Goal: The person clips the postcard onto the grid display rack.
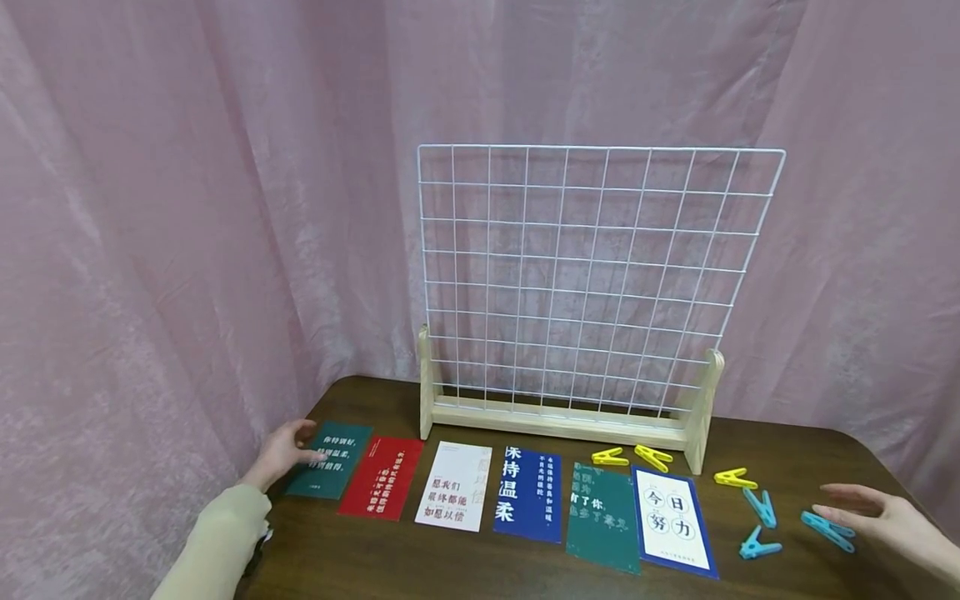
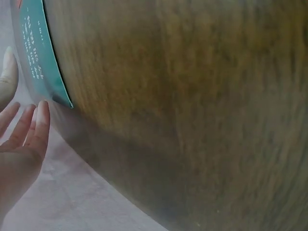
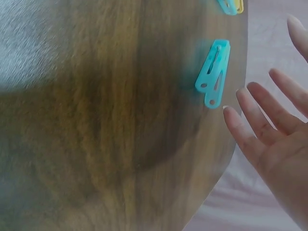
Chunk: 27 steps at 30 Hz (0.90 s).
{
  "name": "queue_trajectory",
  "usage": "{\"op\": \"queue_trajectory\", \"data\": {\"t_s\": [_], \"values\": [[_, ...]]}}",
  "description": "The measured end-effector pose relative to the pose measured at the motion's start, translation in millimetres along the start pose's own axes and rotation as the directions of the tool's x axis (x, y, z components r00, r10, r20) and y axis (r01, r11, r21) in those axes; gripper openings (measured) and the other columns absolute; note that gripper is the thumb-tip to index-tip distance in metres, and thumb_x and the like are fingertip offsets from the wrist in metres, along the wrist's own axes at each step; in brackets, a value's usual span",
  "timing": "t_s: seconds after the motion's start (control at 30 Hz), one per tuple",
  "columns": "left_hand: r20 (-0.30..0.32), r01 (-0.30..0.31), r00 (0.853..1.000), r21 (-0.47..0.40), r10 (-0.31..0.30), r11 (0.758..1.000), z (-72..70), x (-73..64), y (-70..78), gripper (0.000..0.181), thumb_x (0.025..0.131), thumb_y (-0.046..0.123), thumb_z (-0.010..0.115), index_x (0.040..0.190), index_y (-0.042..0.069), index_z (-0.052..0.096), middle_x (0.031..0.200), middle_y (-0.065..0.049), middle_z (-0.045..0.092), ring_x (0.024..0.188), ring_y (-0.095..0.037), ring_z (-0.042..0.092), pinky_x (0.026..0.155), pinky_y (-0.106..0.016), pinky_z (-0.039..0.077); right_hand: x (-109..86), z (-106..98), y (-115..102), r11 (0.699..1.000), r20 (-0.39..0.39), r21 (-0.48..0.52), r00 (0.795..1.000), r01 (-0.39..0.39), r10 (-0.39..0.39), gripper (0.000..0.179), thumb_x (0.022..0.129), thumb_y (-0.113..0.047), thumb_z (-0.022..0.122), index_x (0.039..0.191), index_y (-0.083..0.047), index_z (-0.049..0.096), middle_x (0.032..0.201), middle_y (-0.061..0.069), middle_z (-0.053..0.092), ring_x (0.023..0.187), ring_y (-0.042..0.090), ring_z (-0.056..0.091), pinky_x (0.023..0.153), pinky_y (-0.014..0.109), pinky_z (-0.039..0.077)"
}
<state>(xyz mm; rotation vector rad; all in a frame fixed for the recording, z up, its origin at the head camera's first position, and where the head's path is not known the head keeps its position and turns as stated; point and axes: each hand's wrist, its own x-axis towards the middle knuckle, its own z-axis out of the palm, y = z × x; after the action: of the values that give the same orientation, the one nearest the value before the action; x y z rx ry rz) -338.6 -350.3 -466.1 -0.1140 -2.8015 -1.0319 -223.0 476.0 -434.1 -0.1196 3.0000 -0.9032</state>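
Note:
My left hand point(image 1: 282, 456) is at the left edge of a green card point(image 1: 335, 481) with white writing, its thumb over the card. In the left wrist view the fingers of that hand point(image 2: 26, 149) are spread beside the card's corner point(image 2: 53, 62); whether they touch it I cannot tell. At the right, my right hand point(image 1: 892, 523) is nearest to a blue clothespin point(image 1: 828, 531). The right wrist view has that hand point(image 3: 276, 127) with fingers extended and apart, holding nothing, beside the clothespin point(image 3: 215, 74). Two more blue clothespins point(image 1: 759, 546) and three yellow ones point(image 1: 735, 478) lie nearby.
A white wire grid point(image 1: 585, 225) stands upright in a wooden base point(image 1: 558, 419) at the table's back. Before it lie a red card point(image 1: 386, 467), a white card point(image 1: 450, 469), a blue card point(image 1: 528, 521), another green card point(image 1: 600, 546) and a blue-bordered card point(image 1: 678, 550). Pink curtains point(image 1: 187, 208) hang behind.

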Motion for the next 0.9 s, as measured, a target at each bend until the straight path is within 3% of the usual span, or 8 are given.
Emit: {"op": "queue_trajectory", "data": {"t_s": [0.17,0.43,0.67,0.9], "values": [[0.005,0.044,0.999,0.032,-0.044,0.999,-0.2,0.8,-3.1,0.070,0.063,0.013,0.083,0.112,-0.019,0.045,0.103,-0.034,0.051,0.086,-0.039,0.052,0.078,-0.049,0.041,-2.7,0.3,4.6,0.999,-0.016,0.027,0.999,-0.028,0.028,0.057,0.089,-0.032,0.057,0.119,0.015,0.045,0.110,0.035,0.050,0.093,0.051,0.048,0.062,0.045,0.047],[0.000,0.037,0.999,0.092,-0.037,0.995,4.5,0.3,-3.2,0.067,0.058,0.018,0.086,0.102,-0.019,0.051,0.095,-0.029,0.055,0.086,-0.038,0.052,0.079,-0.048,0.041,-4.1,2.0,10.4,0.997,-0.012,0.065,0.999,-0.044,0.045,0.055,0.088,-0.030,0.059,0.116,0.016,0.047,0.107,0.032,0.053,0.092,0.047,0.052,0.062,0.042,0.048],[0.000,0.106,0.994,0.129,-0.107,0.986,5.9,1.5,7.4,0.067,0.056,0.016,0.087,0.098,-0.020,0.051,0.092,-0.030,0.054,0.086,-0.037,0.051,0.079,-0.047,0.041,-5.3,0.5,16.7,0.998,0.032,0.054,0.999,-0.011,0.009,0.051,0.090,-0.025,0.056,0.115,0.017,0.044,0.109,0.037,0.049,0.091,0.051,0.049,0.062,0.048,0.047],[-0.002,0.180,0.983,0.157,-0.182,0.971,6.2,5.3,13.3,0.061,0.057,0.016,0.087,0.095,-0.019,0.054,0.089,-0.027,0.055,0.083,-0.035,0.050,0.079,-0.045,0.041,-5.7,4.7,22.6,0.998,0.025,0.066,1.000,0.014,-0.015,0.046,0.090,-0.021,0.057,0.112,0.018,0.044,0.105,0.035,0.052,0.088,0.048,0.052,0.061,0.047,0.047]]}}
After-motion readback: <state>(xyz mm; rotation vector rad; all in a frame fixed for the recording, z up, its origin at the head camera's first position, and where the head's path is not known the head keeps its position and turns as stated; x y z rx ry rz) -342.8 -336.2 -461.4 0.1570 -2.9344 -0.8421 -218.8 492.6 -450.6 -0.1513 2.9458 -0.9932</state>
